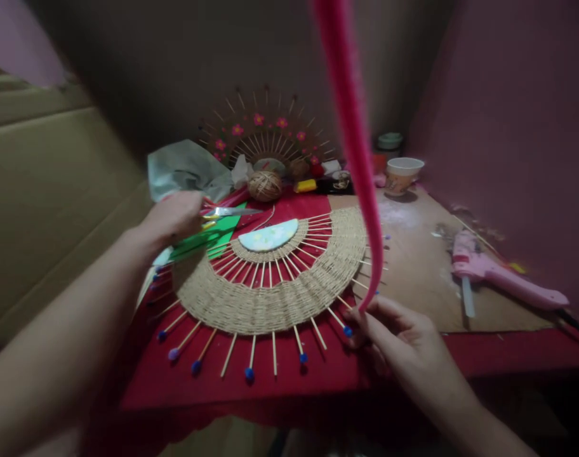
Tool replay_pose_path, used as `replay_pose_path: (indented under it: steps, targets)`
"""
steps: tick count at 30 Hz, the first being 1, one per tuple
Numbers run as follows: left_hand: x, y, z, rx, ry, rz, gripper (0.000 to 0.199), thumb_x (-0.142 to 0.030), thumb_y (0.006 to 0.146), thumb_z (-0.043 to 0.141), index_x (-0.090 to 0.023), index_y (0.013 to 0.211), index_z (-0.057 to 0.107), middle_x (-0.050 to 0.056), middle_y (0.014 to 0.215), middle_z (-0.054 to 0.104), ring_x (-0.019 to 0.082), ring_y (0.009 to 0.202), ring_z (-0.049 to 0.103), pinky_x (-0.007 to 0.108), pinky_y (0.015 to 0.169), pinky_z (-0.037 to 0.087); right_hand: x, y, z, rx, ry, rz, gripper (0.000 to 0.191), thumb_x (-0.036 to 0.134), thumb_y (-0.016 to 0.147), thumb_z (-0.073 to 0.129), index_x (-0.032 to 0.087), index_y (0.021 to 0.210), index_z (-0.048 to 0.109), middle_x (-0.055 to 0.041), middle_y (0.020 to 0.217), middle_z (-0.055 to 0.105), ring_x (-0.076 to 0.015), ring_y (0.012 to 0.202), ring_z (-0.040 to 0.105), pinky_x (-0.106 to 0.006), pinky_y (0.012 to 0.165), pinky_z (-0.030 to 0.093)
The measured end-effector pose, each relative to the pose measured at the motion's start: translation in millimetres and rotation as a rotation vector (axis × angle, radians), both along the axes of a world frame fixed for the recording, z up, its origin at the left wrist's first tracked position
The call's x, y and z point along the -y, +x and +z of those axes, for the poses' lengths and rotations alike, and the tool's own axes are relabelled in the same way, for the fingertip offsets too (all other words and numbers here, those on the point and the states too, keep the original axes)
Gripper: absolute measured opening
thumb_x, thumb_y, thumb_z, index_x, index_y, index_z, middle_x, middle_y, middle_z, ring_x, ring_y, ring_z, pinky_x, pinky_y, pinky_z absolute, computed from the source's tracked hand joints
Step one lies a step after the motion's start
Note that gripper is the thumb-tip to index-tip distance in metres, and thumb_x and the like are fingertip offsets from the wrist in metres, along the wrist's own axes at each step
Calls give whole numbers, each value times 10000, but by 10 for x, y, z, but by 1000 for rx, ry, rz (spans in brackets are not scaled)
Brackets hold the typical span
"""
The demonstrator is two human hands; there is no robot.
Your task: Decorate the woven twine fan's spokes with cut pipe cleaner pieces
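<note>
A half-round woven fan (270, 304) of tan cord and thin sticks lies on the red cloth. Blue and purple beads (249, 374) cap several of its stick ends, and a light blue floral half-disc (269, 236) sits at its centre. My right hand (404, 339) pinches the lower end of a fuzzy pink pipe cleaner (353, 133), beside the fan's right-hand sticks. The strip rises close past the camera, out of view. Beyond the fan's left side, my left hand (178, 216) is closed on scissors (230, 211), blades pointing right; their handles are mostly hidden.
A pink glue gun (503, 276) rests on cardboard (413, 279) at the right, near a paper cup (402, 178). Behind the fan are a twine ball (265, 185), green sheets (227, 231), a plastic bag (189, 168) and a flowered fan (265, 127). A cardboard box (56, 171) stands left.
</note>
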State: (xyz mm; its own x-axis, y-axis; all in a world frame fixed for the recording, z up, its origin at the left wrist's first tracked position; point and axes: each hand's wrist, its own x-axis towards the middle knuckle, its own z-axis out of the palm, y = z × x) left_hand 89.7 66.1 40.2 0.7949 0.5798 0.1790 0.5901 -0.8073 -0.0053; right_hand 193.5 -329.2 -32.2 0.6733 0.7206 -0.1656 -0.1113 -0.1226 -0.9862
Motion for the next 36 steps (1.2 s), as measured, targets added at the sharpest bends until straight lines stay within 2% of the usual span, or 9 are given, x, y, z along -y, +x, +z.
replay_pose_path:
  steps: [4,7,9,11,14,16,20,27,36]
  targets:
    - [329,-290,183,-46,95,41,311,-431,861,446,-158,958,561,-18,689,504,124,654,478,235,585,336,40,32,25,28,-42,-24,291,447,755,647,165,697,612,4,539,594,-48,356,418,-161,330,317]
    - [722,-456,197,-91,17,-142,291,-455,871,455,-184,832,553,-42,620,470,84,552,422,209,539,321,35,49,37,54,-36,-57,288,427,763,637,156,671,609,18,495,555,-51,343,420,-163,318,313]
    - [991,-521,161,-120,-2,-259,284,-375,931,341,-182,848,532,-27,666,502,91,573,437,216,559,324,26,60,46,29,-40,-55,276,415,765,635,151,687,609,17,484,564,-53,333,425,-165,317,318]
    - [1226,-550,121,-178,-38,-353,230,-350,924,366,-179,897,517,-10,755,537,103,648,463,220,609,346,21,73,52,18,-37,-46,269,402,771,630,151,683,594,15,482,576,-54,326,431,-166,318,320]
    - [1496,-522,90,-280,-51,-451,175,-359,865,472,-189,835,501,-1,758,536,117,638,451,225,588,337,27,94,50,25,-16,-32,278,402,789,614,160,666,558,18,480,583,-55,318,439,-163,312,309]
    - [1628,-468,87,-333,3,-451,151,-334,832,520,-197,775,496,6,722,530,131,606,439,241,556,310,34,105,43,16,6,-17,278,411,804,598,166,683,550,20,485,591,-58,317,449,-160,311,308]
    - [1789,-345,85,-374,106,-467,128,-283,806,536,-200,714,505,26,683,534,151,560,418,270,519,258,37,113,27,-26,48,-19,274,429,805,598,175,717,546,24,482,598,-69,324,469,-160,309,324]
    - [1848,-252,41,-396,93,-494,141,-280,847,492,-197,734,513,52,728,587,175,600,465,292,564,285,38,114,37,-30,77,-15,261,420,819,588,174,737,560,24,484,598,-66,338,477,-151,309,331]
    - [1939,-171,-34,-379,46,-563,148,-302,833,496,-219,711,487,24,660,535,161,515,423,283,477,215,38,142,44,-125,130,-15,231,395,779,638,178,746,566,40,516,575,-88,399,544,-145,302,366]
